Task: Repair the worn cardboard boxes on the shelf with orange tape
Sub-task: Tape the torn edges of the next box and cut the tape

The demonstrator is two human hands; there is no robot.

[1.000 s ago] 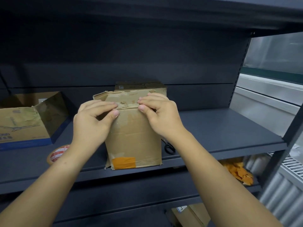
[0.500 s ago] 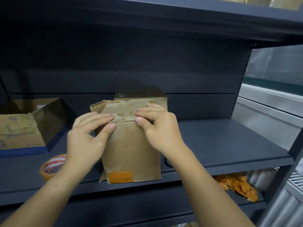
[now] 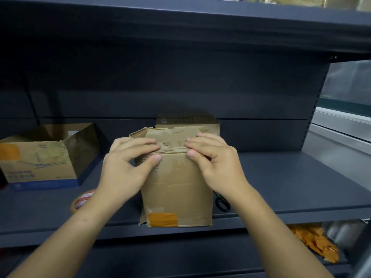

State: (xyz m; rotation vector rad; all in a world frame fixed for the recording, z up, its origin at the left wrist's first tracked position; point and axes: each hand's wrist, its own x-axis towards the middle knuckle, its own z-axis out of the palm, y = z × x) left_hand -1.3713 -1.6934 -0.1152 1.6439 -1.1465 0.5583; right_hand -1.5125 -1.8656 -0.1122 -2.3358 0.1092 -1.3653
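Both hands [image 3: 124, 169] on worn box [image 3: 176, 189]

- Worn box [image 3: 176, 189]: matt brown cardboard, frayed, scuffed
- Its orange tape patch [image 3: 163, 219]: faintly glossy
- Shelf [image 3: 281, 177]: matt dark, probably painted metal

Two bare forearms reach in from the lower corners, no sleeves, watch, rings or gloves on them, ending in the left hand [image 3: 128, 167] and the right hand [image 3: 215, 164], each with short, plain, unpainted fingernails visible on thumb and fingertips.
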